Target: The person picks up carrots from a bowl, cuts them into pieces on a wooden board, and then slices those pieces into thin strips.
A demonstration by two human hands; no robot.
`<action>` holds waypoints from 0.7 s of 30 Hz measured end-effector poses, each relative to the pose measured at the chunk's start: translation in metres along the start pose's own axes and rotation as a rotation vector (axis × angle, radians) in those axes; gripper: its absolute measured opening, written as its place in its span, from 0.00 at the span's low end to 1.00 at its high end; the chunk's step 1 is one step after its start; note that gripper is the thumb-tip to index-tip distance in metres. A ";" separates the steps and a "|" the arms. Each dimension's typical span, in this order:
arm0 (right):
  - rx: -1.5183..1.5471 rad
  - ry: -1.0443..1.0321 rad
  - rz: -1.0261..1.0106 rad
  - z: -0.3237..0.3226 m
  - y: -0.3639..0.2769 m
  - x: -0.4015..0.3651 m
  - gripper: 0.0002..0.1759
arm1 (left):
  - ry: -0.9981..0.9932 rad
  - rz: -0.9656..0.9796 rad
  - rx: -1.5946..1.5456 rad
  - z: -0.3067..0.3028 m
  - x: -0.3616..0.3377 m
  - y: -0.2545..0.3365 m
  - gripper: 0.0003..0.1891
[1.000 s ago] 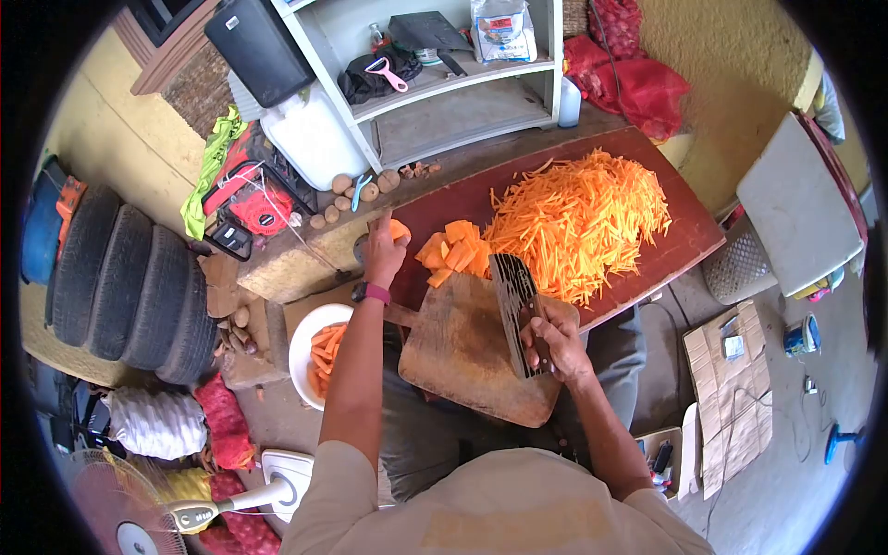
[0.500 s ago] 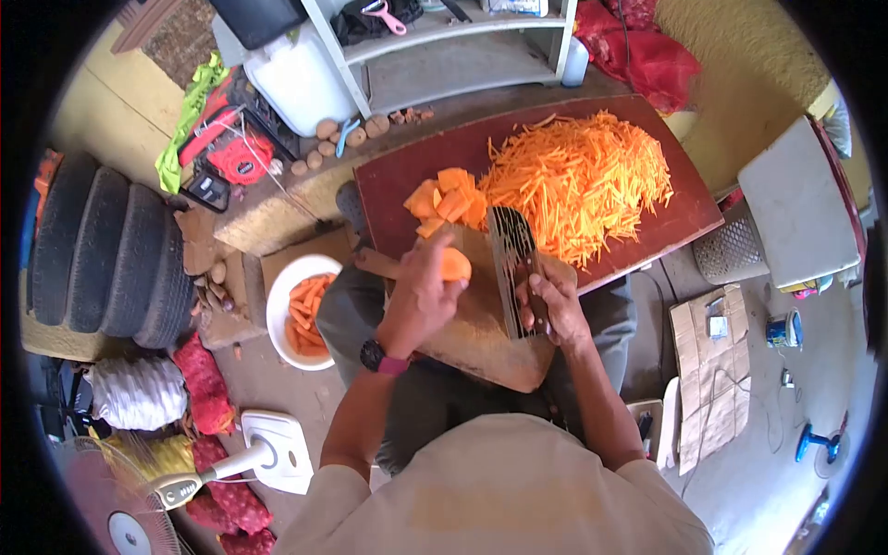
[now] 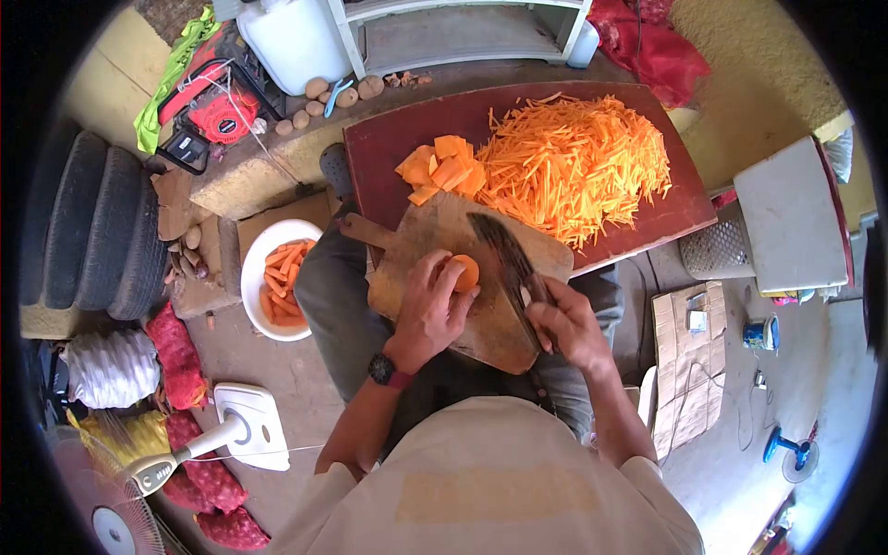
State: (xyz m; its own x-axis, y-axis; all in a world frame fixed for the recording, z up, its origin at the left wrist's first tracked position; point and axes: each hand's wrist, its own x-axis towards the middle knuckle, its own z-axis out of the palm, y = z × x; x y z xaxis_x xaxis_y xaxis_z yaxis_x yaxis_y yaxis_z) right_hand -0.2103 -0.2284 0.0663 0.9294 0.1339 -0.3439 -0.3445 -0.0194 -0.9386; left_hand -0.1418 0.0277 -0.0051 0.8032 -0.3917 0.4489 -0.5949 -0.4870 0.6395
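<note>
My left hand point(image 3: 433, 310) grips a carrot piece point(image 3: 467, 274), its round cut end showing, on the wooden cutting board point(image 3: 490, 324) over my lap. Closed around a knife's handle, my right hand point(image 3: 569, 326) keeps the dark blade point(image 3: 499, 245) over the board, just right of the carrot and apart from it. Beyond the board, a small pile of flat carrot slices point(image 3: 444, 169) lies on the red tabletop point(image 3: 377, 153). Beside it is a large heap of carrot strips point(image 3: 583, 166).
Left of my knee stands a white bowl point(image 3: 253, 301) holding several carrots point(image 3: 285, 277). A white-based fan point(image 3: 250, 425) and red mesh sacks point(image 3: 176, 356) are at lower left. Tires point(image 3: 92, 222) lean farther back. Flattened cardboard point(image 3: 689, 361) lies on the right.
The knife has tilted from showing its broad side to a narrower view, its handle nearer me. My left hand has settled lower on the board with the carrot. The whole view has shifted slightly.
</note>
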 end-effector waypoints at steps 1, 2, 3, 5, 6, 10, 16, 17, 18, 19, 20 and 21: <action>-0.127 -0.004 -0.063 0.004 -0.009 -0.011 0.17 | -0.002 0.001 0.015 0.002 -0.002 -0.002 0.26; -0.254 -0.006 -0.126 0.011 -0.021 -0.022 0.19 | -0.004 0.003 0.029 0.004 -0.003 -0.004 0.25; -0.382 -0.008 -0.188 0.016 -0.025 -0.028 0.21 | -0.007 0.019 0.054 0.002 -0.002 -0.002 0.24; -0.473 -0.008 -0.279 0.019 -0.023 -0.035 0.25 | -0.011 0.054 0.105 -0.003 0.004 0.004 0.23; -0.484 -0.011 -0.266 0.021 -0.028 -0.039 0.26 | -0.009 0.064 0.104 -0.001 0.004 0.003 0.22; -0.573 -0.045 -0.219 0.023 -0.038 -0.050 0.28 | -0.002 0.127 0.130 -0.002 0.006 0.001 0.23; -0.573 -0.083 -0.115 0.026 -0.054 -0.044 0.25 | 0.012 0.139 0.117 0.007 0.004 -0.006 0.25; -0.573 -0.080 -0.121 0.026 -0.055 -0.041 0.25 | 0.026 0.144 0.116 0.009 0.004 -0.007 0.25; -0.573 -0.077 -0.129 0.027 -0.056 -0.037 0.24 | 0.027 0.143 0.121 0.010 0.003 -0.007 0.25; -0.573 -0.075 -0.137 0.027 -0.057 -0.033 0.24 | 0.028 0.142 0.126 0.011 0.002 -0.008 0.25; -0.568 -0.085 -0.109 0.027 -0.059 -0.028 0.24 | 0.031 0.142 0.132 0.012 0.002 -0.008 0.25; -0.563 -0.096 -0.081 0.027 -0.060 -0.023 0.24 | 0.033 0.143 0.134 0.012 0.002 -0.009 0.25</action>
State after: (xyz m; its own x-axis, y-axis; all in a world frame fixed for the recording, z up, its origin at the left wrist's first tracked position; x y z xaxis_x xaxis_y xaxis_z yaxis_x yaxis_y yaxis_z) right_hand -0.2143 -0.2031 0.1309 0.9247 0.2454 -0.2909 -0.1249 -0.5264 -0.8410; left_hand -0.1355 0.0219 -0.0179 0.7097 -0.4397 0.5504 -0.6999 -0.5290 0.4799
